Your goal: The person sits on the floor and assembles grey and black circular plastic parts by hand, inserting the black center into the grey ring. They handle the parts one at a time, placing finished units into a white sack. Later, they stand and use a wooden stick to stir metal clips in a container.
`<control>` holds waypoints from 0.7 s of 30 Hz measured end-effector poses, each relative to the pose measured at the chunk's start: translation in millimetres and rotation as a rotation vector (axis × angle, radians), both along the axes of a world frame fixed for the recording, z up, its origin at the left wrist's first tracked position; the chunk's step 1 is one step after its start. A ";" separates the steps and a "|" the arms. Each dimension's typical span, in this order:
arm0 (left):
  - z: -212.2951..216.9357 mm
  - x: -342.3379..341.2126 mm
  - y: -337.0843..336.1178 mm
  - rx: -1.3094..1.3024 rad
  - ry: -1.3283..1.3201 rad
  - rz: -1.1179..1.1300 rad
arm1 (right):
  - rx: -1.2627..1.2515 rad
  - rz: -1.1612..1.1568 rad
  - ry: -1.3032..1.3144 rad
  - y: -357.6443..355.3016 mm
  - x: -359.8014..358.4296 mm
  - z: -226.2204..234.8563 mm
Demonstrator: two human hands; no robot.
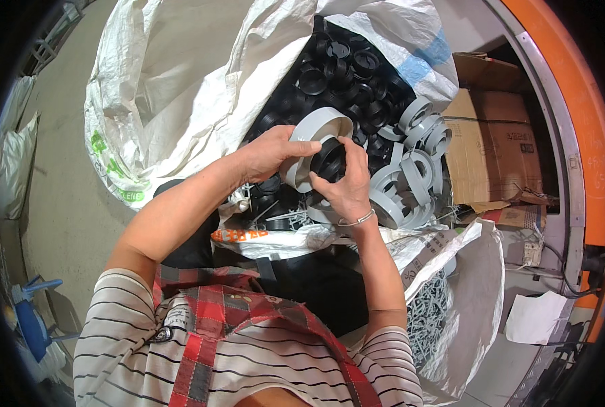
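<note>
My left hand (275, 150) is closed on a wide grey plastic ring (323, 123), its thumb lying over the near rim. Between finger and thumb, my right hand (348, 183) grips a black round plastic part (327, 157) at the ring's opening. Whether the black part sits inside the ring or just against it, I cannot tell. Both hands are above an open white woven sack heaped with black round plastic parts (343, 74). Several more grey rings (418, 169) are piled right of my right hand.
The large white sack (173, 81) spreads out at the far left. A smaller sack (475, 292) of small grey pieces (430, 312) stands at the near right. Beyond the rings is a cardboard box (496, 139), beside an orange frame (580, 122). A blue object (32, 325) is at the left edge.
</note>
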State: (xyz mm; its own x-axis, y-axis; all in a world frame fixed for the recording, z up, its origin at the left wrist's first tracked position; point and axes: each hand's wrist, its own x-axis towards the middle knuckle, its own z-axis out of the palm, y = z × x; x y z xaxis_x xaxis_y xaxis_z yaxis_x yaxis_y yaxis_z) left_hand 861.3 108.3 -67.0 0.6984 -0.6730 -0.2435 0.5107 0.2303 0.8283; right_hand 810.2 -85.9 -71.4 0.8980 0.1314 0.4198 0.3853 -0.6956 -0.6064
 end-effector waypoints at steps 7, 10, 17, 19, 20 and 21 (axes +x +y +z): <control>12.6 -1.3 4.7 0.028 -0.046 -0.041 | 0.052 -0.001 0.026 -0.3 3.6 -1.9; 5.2 -2.2 4.1 0.074 -0.120 -0.026 | 0.294 -0.043 0.238 7.7 2.1 4.1; 4.5 -4.9 -5.4 0.048 -0.230 0.054 | 0.671 -0.084 0.711 -6.6 15.0 2.2; 6.4 -12.5 -9.5 0.103 -0.297 0.058 | 0.606 0.014 0.305 4.5 8.8 -11.4; 9.0 -16.1 -10.2 0.129 -0.332 0.061 | 0.715 0.084 0.330 4.9 6.8 -14.2; 11.5 -17.3 -7.1 0.157 -0.413 0.013 | 1.109 0.195 0.805 -6.9 9.6 -12.3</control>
State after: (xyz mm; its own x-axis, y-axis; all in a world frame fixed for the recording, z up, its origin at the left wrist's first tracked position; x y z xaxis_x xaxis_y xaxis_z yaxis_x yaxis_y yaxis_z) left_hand 844.0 101.2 -55.5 0.7671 -0.6402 -0.0408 0.1272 0.0894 0.9878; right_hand 819.8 -92.8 -83.7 0.9465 0.2233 -0.2332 -0.2966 0.3162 -0.9011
